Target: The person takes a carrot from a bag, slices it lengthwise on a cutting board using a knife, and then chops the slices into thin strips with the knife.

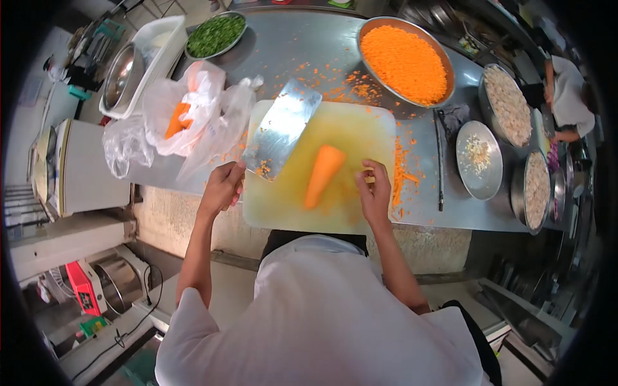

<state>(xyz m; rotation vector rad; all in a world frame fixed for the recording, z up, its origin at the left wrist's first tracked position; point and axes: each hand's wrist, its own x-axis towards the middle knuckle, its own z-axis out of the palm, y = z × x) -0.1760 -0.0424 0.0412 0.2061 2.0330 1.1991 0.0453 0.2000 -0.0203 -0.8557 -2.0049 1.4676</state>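
Observation:
My left hand (223, 186) is closed at the near end of a broad cleaver (283, 128), its handle hidden in my fist. The blade lies tilted over the left part of a pale cutting board (380, 125), with orange bits stuck near its lower corner. One peeled carrot (324, 175) rests on the middle of the board, its thick end pointing away from me. My right hand (374, 192) hovers at the board's right edge, fingers loosely curled and apart, holding nothing. A gap separates it from the carrot.
Behind the board stands a large bowl of chopped carrot (404, 64). Plastic bags (222, 122) with a carrot (177, 121) sit left, near a bowl of chopped greens (216, 35). Right are a dark rod (440, 161), a small metal bowl (479, 183) and filled bowls. Another person (570, 96) works far right.

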